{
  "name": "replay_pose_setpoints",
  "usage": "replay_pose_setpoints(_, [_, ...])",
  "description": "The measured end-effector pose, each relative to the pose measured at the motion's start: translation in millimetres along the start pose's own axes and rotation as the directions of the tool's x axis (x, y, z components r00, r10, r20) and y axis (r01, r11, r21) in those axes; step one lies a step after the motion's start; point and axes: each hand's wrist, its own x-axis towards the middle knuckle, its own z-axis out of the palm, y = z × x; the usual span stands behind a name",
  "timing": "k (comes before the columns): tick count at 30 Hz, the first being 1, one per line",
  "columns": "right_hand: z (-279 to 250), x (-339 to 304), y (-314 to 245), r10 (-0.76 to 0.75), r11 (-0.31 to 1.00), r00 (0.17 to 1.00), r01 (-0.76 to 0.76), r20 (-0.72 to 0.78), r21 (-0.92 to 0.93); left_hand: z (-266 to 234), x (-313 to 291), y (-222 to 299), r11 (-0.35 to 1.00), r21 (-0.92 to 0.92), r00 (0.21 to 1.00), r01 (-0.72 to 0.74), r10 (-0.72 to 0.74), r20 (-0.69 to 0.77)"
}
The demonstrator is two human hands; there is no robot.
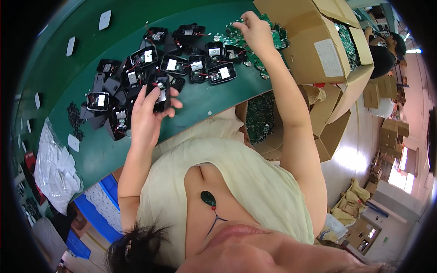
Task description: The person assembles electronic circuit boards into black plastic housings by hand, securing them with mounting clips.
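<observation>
My left hand is closed around a black plastic device housing, its thumb resting on the open inner side, where a light metal part shows. At the far side of the table, my right hand is held over a loose pile of small green circuit boards. Its thumb and forefinger are bent and look apart, with nothing visible between them. Between and beyond my hands lie several open black housings with red wires and silver or white blocks inside. More black casing parts are heaped beside my left hand.
Cardboard boxes of circuit boards stand at the right and below the table edge. A clear plastic bag of white pieces lies at the left, near small black parts and blue bins. Another person is at far right.
</observation>
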Motion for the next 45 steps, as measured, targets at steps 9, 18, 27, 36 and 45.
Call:
replay_pose_setpoints(9, [-11.4, -106.6, -95.2, 0.023, 0.469, 0.972, -0.215, 0.232, 0.856, 5.0, 4.1, -5.0, 0.999, 0.024, 1.000, -0.028, 0.028, -0.013])
replay_pose_setpoints(18, [-24.2, -129.7, -134.7, 0.004, -0.029, 0.921, -0.388, 0.389, 0.921, 6.9, 1.4, -6.3, 1.000, -0.002, 1.000, 0.014, -0.014, -0.002])
replay_pose_setpoints(27, [-23.3, -128.4, -144.8, -0.042, 0.081, 0.887, -0.456, 0.460, 0.887, 5.9, -1.6, -10.1, 1.000, -0.003, 0.999, -0.024, 0.024, 0.026])
replay_pose_setpoints(36, [-18.8, -124.0, -147.6, -0.078, 0.123, 0.888, -0.443, 0.454, 0.888, 7.6, -8.2, -14.6, 0.997, 0.063, 0.999, -0.036, 0.039, -0.032])
replay_pose_setpoints(45, [-18.1, -123.8, -138.9, -0.087, 0.222, 0.875, -0.448, 0.476, 0.866, 11.2, -10.9, -13.6, 0.975, 0.177, 0.991, -0.136, 0.134, 0.022])
